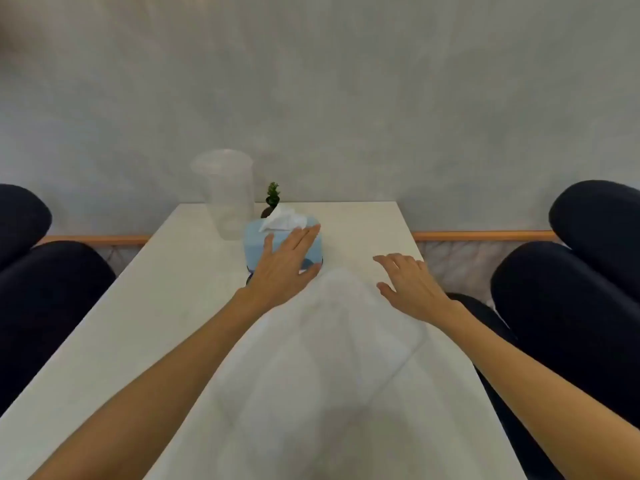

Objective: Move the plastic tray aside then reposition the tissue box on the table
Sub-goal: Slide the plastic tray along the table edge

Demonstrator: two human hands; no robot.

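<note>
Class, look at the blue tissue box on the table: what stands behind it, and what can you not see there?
Behind the tissue box stand a clear plastic cup and a small potted plant. The box and its white tissue cover most of the plant's pot.

Hands over the table [166, 306]

Left hand [282, 268] is lying on the box [258, 249]; the cup [227, 199] and plant [272, 199] are standing beyond it, the tray [322, 358] lying between both hands, right hand [414, 287] alongside.
</note>
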